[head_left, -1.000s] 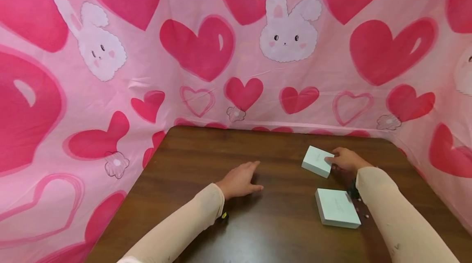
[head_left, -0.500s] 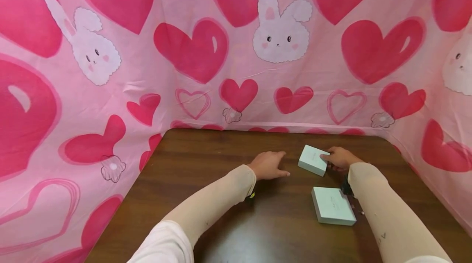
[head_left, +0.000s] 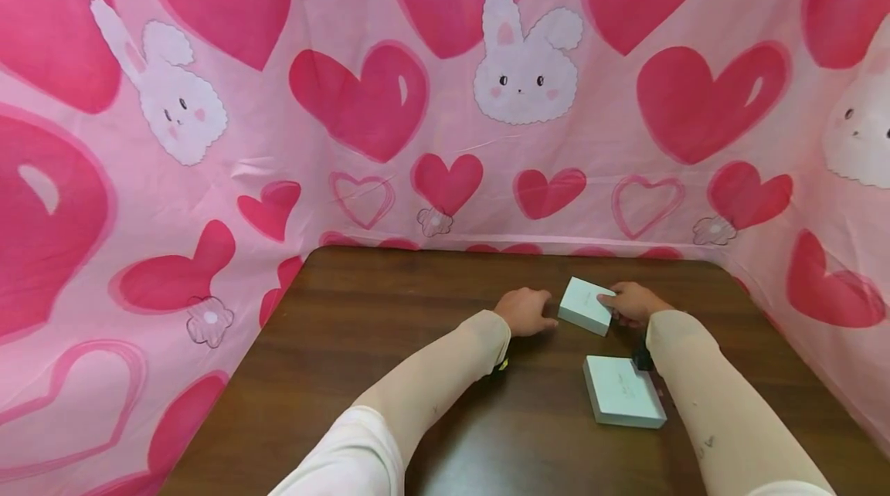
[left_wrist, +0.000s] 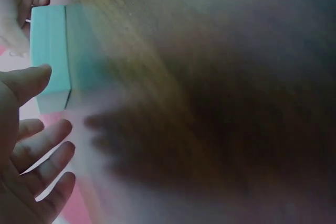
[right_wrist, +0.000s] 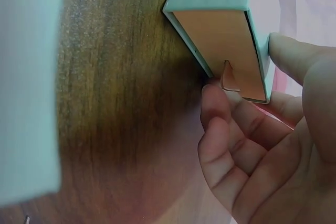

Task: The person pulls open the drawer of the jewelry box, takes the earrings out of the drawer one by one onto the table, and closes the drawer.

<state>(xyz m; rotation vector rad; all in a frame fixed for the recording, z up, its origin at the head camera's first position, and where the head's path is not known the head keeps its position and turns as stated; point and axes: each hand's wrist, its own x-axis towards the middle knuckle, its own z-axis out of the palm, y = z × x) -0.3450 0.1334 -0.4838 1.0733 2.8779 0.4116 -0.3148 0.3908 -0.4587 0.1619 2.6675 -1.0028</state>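
A small pale mint drawer box (head_left: pixel 586 304) lies on the table toward the back right. In the right wrist view its end shows a tan inner drawer with a ribbon pull tab (right_wrist: pixel 229 80). My right hand (head_left: pixel 636 303) holds this box at that end, thumb on the top and fingers curled by the tab and lower edge. Just left of the box is my left hand (head_left: pixel 524 312), its fingers loosely spread and apart from it. In the left wrist view, the left hand (left_wrist: pixel 31 156) has nothing between thumb and fingers, with the box (left_wrist: pixel 51 51) beyond the thumb.
A second, larger mint box (head_left: pixel 626 392) sits nearer on the brown wooden table (head_left: pixel 375 310), beside the right forearm. A tiny object (right_wrist: pixel 27 220) shows at the lower left of the right wrist view. Pink heart-and-rabbit cloth (head_left: pixel 389 195) surrounds the table's back and sides.
My left hand has moved right and slightly back, coming close to the small box. The right hand stays at the box's right end. The head view has shifted slightly.
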